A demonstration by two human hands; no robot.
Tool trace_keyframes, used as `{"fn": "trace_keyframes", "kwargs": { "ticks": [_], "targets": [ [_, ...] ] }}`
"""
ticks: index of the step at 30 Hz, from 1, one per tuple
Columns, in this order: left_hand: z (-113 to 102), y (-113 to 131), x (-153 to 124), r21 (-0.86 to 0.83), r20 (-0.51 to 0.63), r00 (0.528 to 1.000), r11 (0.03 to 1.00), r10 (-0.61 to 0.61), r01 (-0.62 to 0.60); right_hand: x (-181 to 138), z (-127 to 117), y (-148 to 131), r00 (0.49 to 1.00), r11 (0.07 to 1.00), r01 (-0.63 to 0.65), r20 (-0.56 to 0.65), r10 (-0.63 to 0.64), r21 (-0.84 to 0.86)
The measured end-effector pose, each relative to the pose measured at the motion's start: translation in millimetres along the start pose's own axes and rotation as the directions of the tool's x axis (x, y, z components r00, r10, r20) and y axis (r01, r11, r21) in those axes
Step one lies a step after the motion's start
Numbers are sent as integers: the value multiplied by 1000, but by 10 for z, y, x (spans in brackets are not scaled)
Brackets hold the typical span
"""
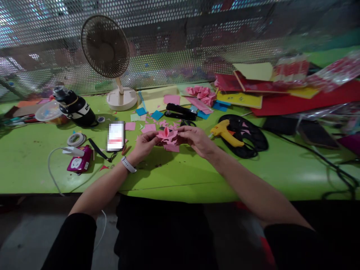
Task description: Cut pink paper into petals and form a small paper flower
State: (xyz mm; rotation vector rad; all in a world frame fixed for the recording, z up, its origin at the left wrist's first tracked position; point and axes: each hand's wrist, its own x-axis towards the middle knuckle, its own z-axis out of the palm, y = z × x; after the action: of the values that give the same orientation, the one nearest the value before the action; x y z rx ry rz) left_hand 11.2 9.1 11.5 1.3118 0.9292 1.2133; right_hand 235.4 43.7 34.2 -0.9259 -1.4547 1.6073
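Note:
Both my hands meet over the green table (174, 180), pinching a pink folded paper flower (168, 138) between them. My left hand (144, 145), with a white watch on the wrist, grips the flower's left side. My right hand (197, 139) has its fingers closed on the flower's right side. Small pink paper squares (148, 128) and scraps lie just behind the flower. A finished cluster of pink paper flowers (201, 93) sits farther back.
A phone (115, 135), tape roll (75, 139) and magenta device (79, 162) lie left. A black bottle (74, 107) and a desk fan (108, 56) stand behind. A black stapler (181, 111), yellow glue gun (226, 133) and stacked coloured paper (281, 93) lie right, with cables (332, 165).

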Motion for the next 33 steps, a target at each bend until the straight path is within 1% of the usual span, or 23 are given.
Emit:
{"fn": "trace_keyframes", "kwargs": {
  "ticks": [3,6,9,11,13,15,17,19,22,27,30,33],
  "targets": [
    [4,2,4,34,-1,1000,999,-2,2,5,5,5,1000,1000,-9,-9,9,4],
    [9,-7,2,88,20,999,995,37,-39,14,13,9,1000,1000,9,21,-9,-1],
    [13,-19,-8,202,41,994,973,101,-107,12,19,14,998,995,38,57,-32,-92],
    [12,-25,-17,313,64,985,934,159,-171,5,18,23,995,974,75,75,-60,-215],
    [4,-27,-27,415,92,968,874,235,-252,1,9,41,984,901,176,101,-148,-397],
    [-8,-24,-37,492,119,943,806,312,-329,0,-7,68,950,758,309,152,-272,-575],
    [-21,-15,-49,570,152,923,732,354,-374,0,-24,99,911,617,397,208,-356,-680],
    [-29,0,-62,655,185,919,653,347,-379,-5,-33,123,890,543,428,235,-389,-722],
    [-33,18,-76,739,187,928,576,322,-349,-25,-14,139,880,492,438,248,-405,-753],
    [-27,0,-80,781,156,928,533,337,-325,-49,45,164,867,398,446,276,-414,-802],
    [-4,-15,-84,825,191,924,457,332,-334,-43,47,193,856,363,452,283,-432,-815],
    [26,-11,-96,852,222,922,396,318,-342,-43,44,223,822,338,486,291,-489,-806]
  ]
}}
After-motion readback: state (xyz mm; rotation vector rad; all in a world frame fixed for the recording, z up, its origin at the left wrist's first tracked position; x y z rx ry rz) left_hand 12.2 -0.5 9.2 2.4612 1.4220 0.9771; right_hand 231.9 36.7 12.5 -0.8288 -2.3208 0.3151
